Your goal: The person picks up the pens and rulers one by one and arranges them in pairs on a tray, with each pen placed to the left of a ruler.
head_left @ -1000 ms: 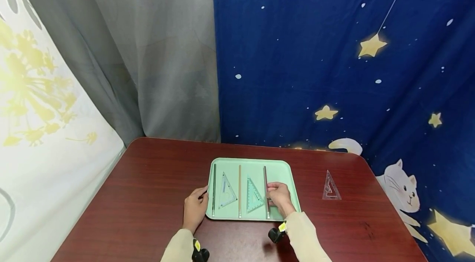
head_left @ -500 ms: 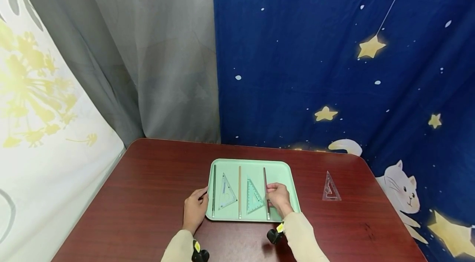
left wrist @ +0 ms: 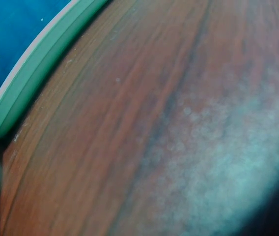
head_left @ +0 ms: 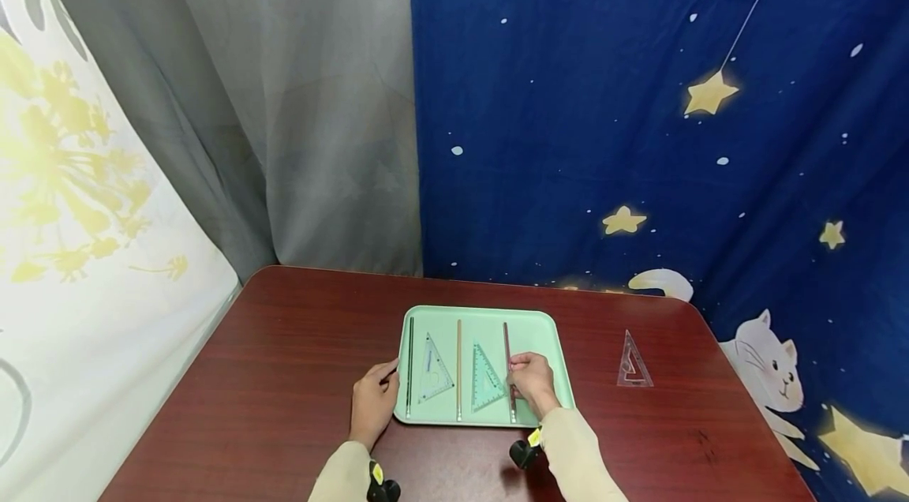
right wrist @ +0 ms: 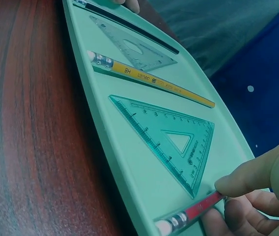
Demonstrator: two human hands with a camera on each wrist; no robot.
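Note:
A red pencil [right wrist: 206, 205] with a white eraser lies along the right part of a light green tray [head_left: 529, 318]. My right hand [head_left: 534, 382] pinches this pencil between thumb and fingers. At the tray's left rim, my left hand [head_left: 374, 399] holds the edge; its fingertips [right wrist: 132, 4] show at the top of the right wrist view. Left of the red pencil lies a green set square [right wrist: 154, 130], then a yellow pencil [right wrist: 152, 78], a clear set square [right wrist: 152, 59] and a black pencil [right wrist: 134, 28], set out in a row.
Another clear set square [head_left: 634, 364] lies on the brown table [head_left: 305, 344] to the right of the tray. Behind the table hang a grey curtain [head_left: 341, 131] and a blue starry one [head_left: 554, 131]. A white patterned cloth [head_left: 106, 289] hangs at the left.
My right wrist edges very slightly left, its fingers staying at the red pencil. The left hand and the things on the tray keep their places.

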